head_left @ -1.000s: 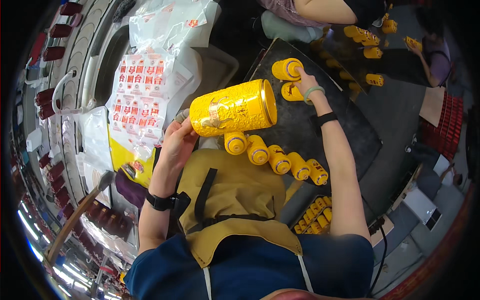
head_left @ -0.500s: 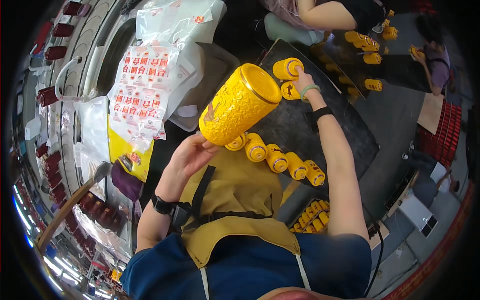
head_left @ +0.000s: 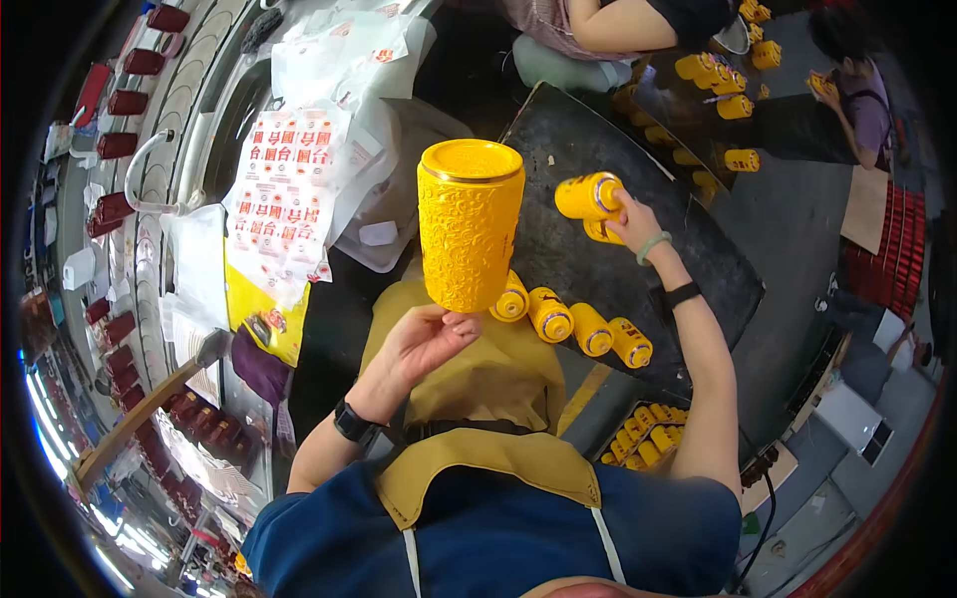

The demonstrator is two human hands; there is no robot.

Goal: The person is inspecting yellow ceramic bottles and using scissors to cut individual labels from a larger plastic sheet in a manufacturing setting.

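Observation:
My left hand is closed under a large yellow embossed bottle, held upright in the picture with its flat, metal-ringed end up. The end in my fingers is hidden. At the dark table, my right hand grips the end of another yellow bottle, which lies on its side. A second yellow bottle lies just below it, partly covered by my fingers. Along the near table edge runs a slanted row of yellow bottles, their small-necked ends toward me.
On the left, printed plastic sheets cover a pale bin beside a conveyor with dark red items. A crate of yellow bottles stands low at right. Two other people sit beyond the black table, near more yellow bottles.
My left hand has turned the large bottle from tilted to upright and shifted right. My right hand has come nearer, and the two bottles by it have moved the same way.

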